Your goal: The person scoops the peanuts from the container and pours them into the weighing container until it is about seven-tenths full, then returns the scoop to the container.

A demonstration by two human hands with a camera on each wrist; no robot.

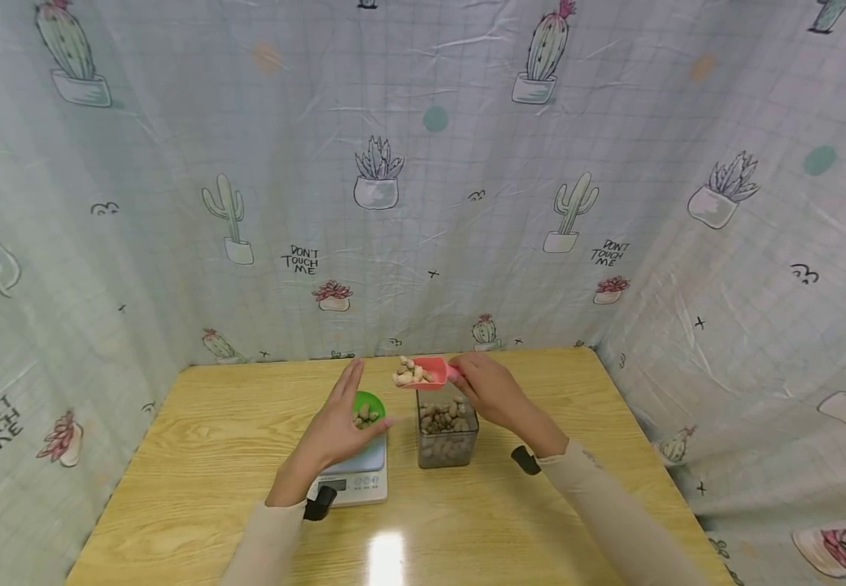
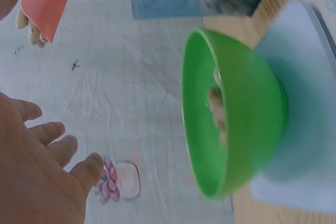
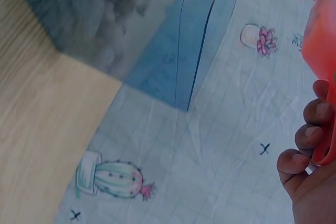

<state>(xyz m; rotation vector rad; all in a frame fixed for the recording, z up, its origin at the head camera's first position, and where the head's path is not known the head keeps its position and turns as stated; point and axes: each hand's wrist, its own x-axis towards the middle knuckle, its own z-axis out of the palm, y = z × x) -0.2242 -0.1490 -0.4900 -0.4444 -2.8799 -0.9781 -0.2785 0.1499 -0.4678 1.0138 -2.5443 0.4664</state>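
My right hand point(image 1: 492, 391) grips the handle of a red scoop point(image 1: 433, 371), fingers curled round it in the right wrist view. Peanuts point(image 1: 410, 373) in their shells lie in the scoop, which is held above and between a bowl and a clear bin. The green bowl point(image 2: 252, 114) holds some peanuts and stands on a white kitchen scale point(image 1: 364, 483). Beside the bowl is my left hand point(image 1: 338, 427), its fingers extended and holding nothing; in the head view it hides part of the bowl. The clear bin point(image 1: 446, 452) contains many more peanuts.
Everything stands on a light wooden table point(image 1: 233, 439). Behind it and along both sides hangs a pale curtain point(image 1: 423, 236) printed with cacti. The bin is just right of the scale, with a narrow gap between them.
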